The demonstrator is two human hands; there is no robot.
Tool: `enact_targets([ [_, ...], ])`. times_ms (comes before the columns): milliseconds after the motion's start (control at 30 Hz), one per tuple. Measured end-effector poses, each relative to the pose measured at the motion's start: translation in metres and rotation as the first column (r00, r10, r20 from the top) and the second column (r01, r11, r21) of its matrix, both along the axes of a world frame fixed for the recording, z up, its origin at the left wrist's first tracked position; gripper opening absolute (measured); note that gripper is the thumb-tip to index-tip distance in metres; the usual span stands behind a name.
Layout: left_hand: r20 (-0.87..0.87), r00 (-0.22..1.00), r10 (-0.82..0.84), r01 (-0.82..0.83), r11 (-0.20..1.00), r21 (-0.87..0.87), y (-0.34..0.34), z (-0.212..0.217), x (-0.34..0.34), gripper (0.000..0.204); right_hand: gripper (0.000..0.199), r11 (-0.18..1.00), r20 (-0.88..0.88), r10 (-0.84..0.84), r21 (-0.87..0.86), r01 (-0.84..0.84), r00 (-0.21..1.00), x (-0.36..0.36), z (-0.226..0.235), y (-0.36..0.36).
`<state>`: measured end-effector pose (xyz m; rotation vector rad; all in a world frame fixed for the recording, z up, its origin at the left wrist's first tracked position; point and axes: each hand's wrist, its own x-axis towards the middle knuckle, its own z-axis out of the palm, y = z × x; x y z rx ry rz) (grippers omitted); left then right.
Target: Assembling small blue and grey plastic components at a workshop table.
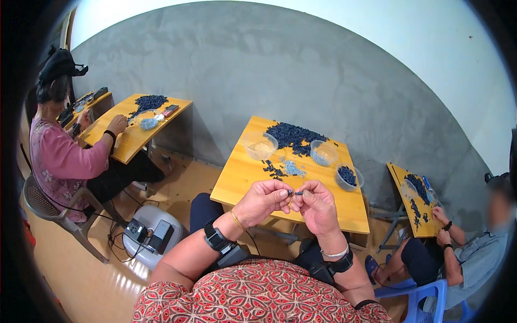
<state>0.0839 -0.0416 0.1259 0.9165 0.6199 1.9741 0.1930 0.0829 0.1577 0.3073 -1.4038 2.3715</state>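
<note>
Fingertips (282, 196) of the left grip (264, 202) nearly meet those of the right grip (319, 207) in the head view, both pinching a small dark piece (299, 193) between them; one part or two, I can't tell from where I stand. I'd hold both pinches close to the join, wrists level, and line the ends up before pressing gently. Working above the yellow counter (237, 180) would help: its pale blue bits (292, 168) lie just beyond both grips, the dark heap (295, 137) farther off.
</note>
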Motion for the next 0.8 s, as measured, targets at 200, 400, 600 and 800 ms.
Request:
enact_targets([
  [200,-0.107,0.986,0.129,-0.129,0.992,0.000,-0.006,-0.003,0.002,0.016,0.006,1.000,0.007,0.017,0.006,-0.017,1.000,-0.004,0.001,-0.007],
  [400,-0.196,0.951,0.240,-0.249,0.968,-0.021,-0.010,-0.004,0.000,0.016,0.007,1.000,0.015,0.021,0.006,-0.021,1.000,-0.012,-0.006,-0.007],
  [600,-0.166,0.949,0.269,-0.277,0.961,-0.025,-0.009,-0.006,-0.003,0.016,0.007,0.999,0.025,0.002,0.036,-0.002,1.000,-0.018,-0.012,-0.003],
  [800,-0.222,0.922,0.318,-0.339,0.939,-0.064,-0.009,-0.003,-0.003,0.015,0.007,0.997,0.042,-0.028,0.077,0.025,0.999,-0.020,-0.012,-0.002],
])
